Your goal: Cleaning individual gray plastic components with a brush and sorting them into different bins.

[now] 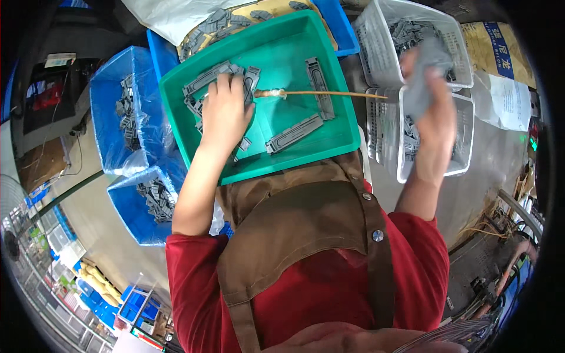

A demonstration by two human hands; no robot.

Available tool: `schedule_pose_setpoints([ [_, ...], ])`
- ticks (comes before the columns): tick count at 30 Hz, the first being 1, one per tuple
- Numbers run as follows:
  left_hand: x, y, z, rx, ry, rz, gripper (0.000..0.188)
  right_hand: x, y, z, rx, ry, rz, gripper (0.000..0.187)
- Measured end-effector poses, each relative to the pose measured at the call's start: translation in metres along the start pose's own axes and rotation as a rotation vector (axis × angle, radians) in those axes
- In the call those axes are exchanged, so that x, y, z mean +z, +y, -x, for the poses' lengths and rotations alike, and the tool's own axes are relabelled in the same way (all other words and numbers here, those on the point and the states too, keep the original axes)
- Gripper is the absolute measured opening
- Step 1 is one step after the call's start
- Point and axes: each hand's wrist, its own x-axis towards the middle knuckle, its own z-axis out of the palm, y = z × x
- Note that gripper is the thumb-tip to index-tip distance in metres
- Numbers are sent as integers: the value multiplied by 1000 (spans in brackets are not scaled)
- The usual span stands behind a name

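My left hand (226, 112) is inside a green tray (259, 167), its fingers curled over long grey plastic parts (251, 77) in the left half. It seems to grip one, though the fingers partly hide it. Separate grey parts lie at the tray's right side (319, 88) and front (294, 133). A thin wooden stick (329, 93), wrapped in white near one end, reaches across the tray and past its right rim. Blurred by motion, my right hand (438, 112) holds a grey plastic part (428, 73) above the white baskets on the right.
Two white baskets (368, 56) (465, 141) with grey parts stand at the right. On the left are two lined blue bins (106, 112) (126, 206), also holding grey parts. Behind the tray, more parts lie on a yellowish sheet (253, 12) in a blue bin (341, 29). Sacks (482, 50) lie far right.
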Motion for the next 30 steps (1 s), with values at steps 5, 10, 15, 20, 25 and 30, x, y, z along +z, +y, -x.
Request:
schedule_pose_setpoints([
  [5, 5, -3, 0, 10, 103, -154, 57, -69, 21, -20, -79, 258, -855, 54],
  [10, 13, -18, -1, -35, 83, -83, 65, -22, 36, -2, -120, 283, -577, 52],
  [15, 15, -27, -13, -46, 33, 26, 70, 21, 29, 15, -181, -13, -304, 46],
  [20, 1, -32, -14, -152, -64, 107, 68, 53, 38, 27, -110, -269, -163, 43],
  [25, -31, -10, 0, -320, 131, 587, 61, 73, 51, 29, 41, -368, -6, 40],
  [30, -58, 60, 25, -253, 203, 595, 72, 119, 68, 31, 39, -520, 93, 43],
])
